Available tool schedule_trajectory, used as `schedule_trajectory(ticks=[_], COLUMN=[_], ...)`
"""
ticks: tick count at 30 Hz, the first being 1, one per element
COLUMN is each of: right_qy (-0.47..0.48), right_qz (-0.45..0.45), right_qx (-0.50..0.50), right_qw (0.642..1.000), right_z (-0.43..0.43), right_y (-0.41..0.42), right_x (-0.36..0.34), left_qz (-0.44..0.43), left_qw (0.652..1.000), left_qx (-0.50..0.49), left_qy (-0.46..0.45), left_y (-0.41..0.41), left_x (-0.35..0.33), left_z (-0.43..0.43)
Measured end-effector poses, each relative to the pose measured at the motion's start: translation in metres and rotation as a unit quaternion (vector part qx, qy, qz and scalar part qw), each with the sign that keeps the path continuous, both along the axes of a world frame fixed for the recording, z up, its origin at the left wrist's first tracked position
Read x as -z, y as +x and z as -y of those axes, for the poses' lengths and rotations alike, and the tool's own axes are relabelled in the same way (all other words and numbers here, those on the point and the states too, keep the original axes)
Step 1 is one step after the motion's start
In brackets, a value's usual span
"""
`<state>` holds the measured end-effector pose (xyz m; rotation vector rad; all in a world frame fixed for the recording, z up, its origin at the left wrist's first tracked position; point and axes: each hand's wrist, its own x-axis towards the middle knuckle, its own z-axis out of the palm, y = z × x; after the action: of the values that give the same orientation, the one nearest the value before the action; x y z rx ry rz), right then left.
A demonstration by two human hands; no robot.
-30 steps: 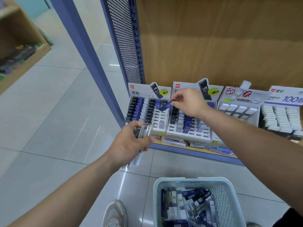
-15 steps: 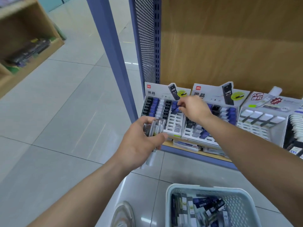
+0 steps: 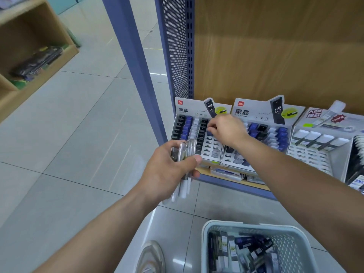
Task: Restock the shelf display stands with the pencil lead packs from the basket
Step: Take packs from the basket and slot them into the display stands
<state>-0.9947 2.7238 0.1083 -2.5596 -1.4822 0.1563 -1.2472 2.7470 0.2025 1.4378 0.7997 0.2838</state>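
My left hand (image 3: 169,170) grips a bundle of clear and white pencil lead packs (image 3: 184,164) in front of the shelf. My right hand (image 3: 226,130) reaches over the left display stand (image 3: 197,133) and pinches a blue lead pack (image 3: 210,133) down into one of its slots. That stand holds rows of black, blue and white packs. A second stand (image 3: 262,138) of the same kind sits just to its right. The pale blue basket (image 3: 208,229) at the bottom holds several more packs.
Two more white display stands (image 3: 319,146) fill the shelf to the right. A blue upright post (image 3: 134,62) and a perforated panel (image 3: 177,46) bound the shelf on the left. A wooden shelf unit (image 3: 29,46) stands far left. My shoe (image 3: 150,257) is beside the basket.
My right hand has carried the blue pack left and down from above the stands into the left stand's slots. The left hand keeps its bundle. The view has shifted left.
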Motion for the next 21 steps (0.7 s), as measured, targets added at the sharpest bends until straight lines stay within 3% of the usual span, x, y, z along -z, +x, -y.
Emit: schedule_trajectory(ticks=[3, 5, 8, 12, 21], right_qy=[0.092, 0.172, 0.182, 0.133, 0.129], right_qz=[-0.103, -0.256, -0.418, -0.468, -0.518], right_qx=[0.002, 0.002, -0.031, -0.049, -0.009], right_qw=[0.990, 0.951, 0.890, 0.873, 0.846], right_z=[0.015, 0.033, 0.066, 0.104, 0.133], right_y=[-0.013, -0.030, -0.054, -0.071, -0.063], right_x=[-0.031, -0.060, -0.097, -0.110, -0.114], left_qz=[0.009, 0.013, 0.020, 0.035, 0.027], left_qw=[1.000, 0.999, 0.998, 0.993, 0.985], left_qx=[0.005, 0.015, 0.035, 0.087, 0.157], left_qy=[-0.030, -0.041, -0.056, -0.066, -0.068], left_y=[0.004, 0.006, 0.011, 0.018, 0.025], left_x=[-0.001, -0.001, -0.002, -0.004, -0.006], left_z=[0.000, 0.002, 0.009, 0.020, 0.039])
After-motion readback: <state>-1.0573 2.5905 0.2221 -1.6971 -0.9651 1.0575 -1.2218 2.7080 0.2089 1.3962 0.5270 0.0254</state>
